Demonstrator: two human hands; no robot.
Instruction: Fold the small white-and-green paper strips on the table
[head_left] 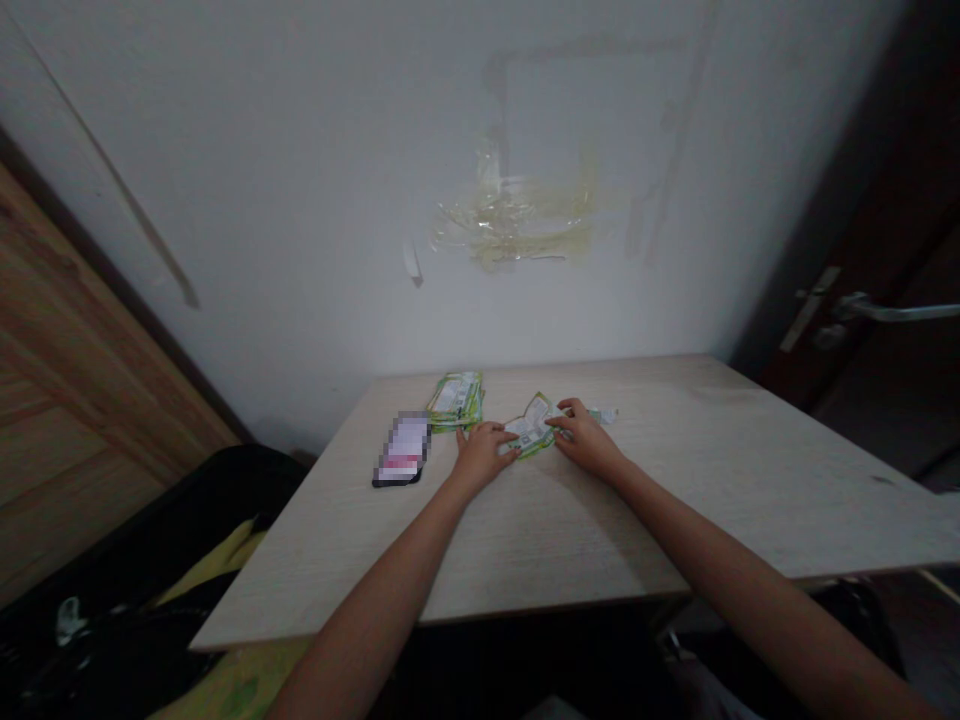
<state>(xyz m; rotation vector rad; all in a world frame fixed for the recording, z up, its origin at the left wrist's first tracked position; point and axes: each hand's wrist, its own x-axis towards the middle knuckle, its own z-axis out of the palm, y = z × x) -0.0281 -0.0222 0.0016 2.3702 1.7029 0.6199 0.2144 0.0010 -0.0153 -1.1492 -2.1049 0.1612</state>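
Note:
A creased green-and-white printed packet [534, 424] lies on the table between my two hands. Its left edge is held at the thumb and index finger of my left hand [481, 456], whose other fingers spread over the tabletop. At the packet's right side are the thumb and fingertips of my right hand [586, 442]. Part of another green-and-white piece [604, 415] shows beyond my right hand, mostly hidden by it. Up and left of my left hand is a pile of similar flat packets [456, 398].
A phone [403, 450] with a lit, blurred screen lies left of my left hand. The pale wooden table [525, 550] meets a wall [315, 250] with old tape on it. A dark door with a metal handle [900, 311] stands at right, and dark bags [225, 490] at left.

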